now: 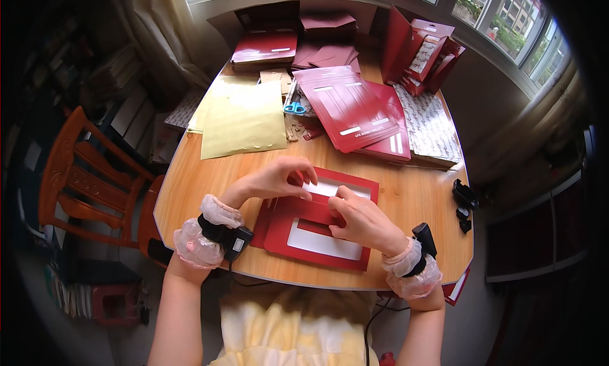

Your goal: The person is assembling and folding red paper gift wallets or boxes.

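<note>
A red card folder (361,259) lies on the table before me, with white rectangular panels in its lower and upper parts. Another red piece shows from under its left side. My left hand (279,179) hovers at the folder's upper left edge, thumb and fingers curved apart with nothing visible between them. Over the folder's right half is my right hand (368,220), its fingers bent and the thumb apart from the index finger. Its fingertips are close to the folder's middle fold; whether they touch it I cannot tell. Both wrists wear black straps over frilly cuffs.
Yellow sheets (244,122) lie at the far left of the wooden table (203,176), beside blue-handled scissors (294,108). Red printed cards (349,106) are fanned behind the folder. Further stacks (265,45) and standing red folders (422,55) line the back. A black object (464,193) sits at the right edge.
</note>
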A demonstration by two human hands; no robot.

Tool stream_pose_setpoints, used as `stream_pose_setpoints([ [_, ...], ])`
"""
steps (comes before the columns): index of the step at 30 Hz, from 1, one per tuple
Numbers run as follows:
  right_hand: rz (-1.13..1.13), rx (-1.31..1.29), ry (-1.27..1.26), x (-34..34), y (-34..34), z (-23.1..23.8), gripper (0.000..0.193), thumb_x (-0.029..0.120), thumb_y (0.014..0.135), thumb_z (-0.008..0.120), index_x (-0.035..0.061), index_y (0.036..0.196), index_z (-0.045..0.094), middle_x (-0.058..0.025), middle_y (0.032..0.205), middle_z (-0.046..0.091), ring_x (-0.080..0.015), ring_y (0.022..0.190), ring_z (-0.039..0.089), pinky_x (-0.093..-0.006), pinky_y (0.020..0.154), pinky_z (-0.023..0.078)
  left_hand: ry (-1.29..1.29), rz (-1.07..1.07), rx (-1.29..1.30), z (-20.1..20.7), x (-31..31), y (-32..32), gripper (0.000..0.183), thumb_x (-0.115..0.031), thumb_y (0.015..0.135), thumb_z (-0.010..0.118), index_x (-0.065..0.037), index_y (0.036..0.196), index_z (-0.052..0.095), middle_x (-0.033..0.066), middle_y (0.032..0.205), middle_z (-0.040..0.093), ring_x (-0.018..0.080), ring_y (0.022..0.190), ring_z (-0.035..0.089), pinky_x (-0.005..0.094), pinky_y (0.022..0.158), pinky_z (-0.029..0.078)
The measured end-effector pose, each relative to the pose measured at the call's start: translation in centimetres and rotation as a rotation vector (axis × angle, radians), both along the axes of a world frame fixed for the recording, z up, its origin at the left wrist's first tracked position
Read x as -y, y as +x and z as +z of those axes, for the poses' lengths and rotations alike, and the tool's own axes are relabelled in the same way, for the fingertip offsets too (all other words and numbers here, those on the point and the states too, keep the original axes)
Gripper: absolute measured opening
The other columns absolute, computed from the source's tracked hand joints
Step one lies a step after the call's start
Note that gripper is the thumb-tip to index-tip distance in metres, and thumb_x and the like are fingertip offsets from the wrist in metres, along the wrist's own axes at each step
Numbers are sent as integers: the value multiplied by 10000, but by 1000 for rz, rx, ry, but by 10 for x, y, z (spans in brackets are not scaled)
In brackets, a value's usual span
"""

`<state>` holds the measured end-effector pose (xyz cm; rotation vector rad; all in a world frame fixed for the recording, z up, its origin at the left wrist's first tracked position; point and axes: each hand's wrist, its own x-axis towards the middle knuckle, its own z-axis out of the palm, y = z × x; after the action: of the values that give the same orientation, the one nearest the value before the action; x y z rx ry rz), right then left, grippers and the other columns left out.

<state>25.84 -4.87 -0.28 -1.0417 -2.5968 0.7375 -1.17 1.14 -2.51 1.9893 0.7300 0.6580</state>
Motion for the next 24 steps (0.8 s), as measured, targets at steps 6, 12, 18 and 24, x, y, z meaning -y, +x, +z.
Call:
stream_pose_setpoints([
  [6, -68, -19, 33, 0, 4, 16, 318, 184, 768, 797, -3, 933, 599, -182, 958, 595, -381, 875, 638, -454, 780, 526, -28, 538, 356, 3, -20, -25, 149, -147, 1003, 726, -7, 1040, 690, 49, 926, 731, 102, 851, 704, 239, 734, 585],
  [12, -110, -9, 104, -1, 3, 21, 301, 190, 768, 788, 7, 900, 589, -163, 925, 592, -374, 816, 648, -462, 722, 536, -385, 488, 174, 4, -17, -25, 290, -300, 1068, 641, -26, 1161, 615, 89, 871, 732, 126, 760, 723, 254, 689, 605],
  [18, -36, 67, 201, 5, -10, 10, 284, 188, 773, 779, 29, 845, 555, -126, 922, 557, -344, 777, 639, -458, 651, 534, -562, 333, -155, 16, -2, -22, 430, -450, 1044, 652, -91, 1277, 605, 46, 1130, 721, 42, 884, 652, 225, 750, 568],
  [24, -43, 75, 292, 6, -9, 12, 253, 148, 756, 750, 23, 865, 559, -126, 944, 549, -329, 765, 640, -445, 610, 544, -692, 145, -73, 28, 5, -15, 447, -441, 1045, 655, -166, 1397, 630, -106, 1177, 690, -22, 1014, 595, 187, 803, 492],
])
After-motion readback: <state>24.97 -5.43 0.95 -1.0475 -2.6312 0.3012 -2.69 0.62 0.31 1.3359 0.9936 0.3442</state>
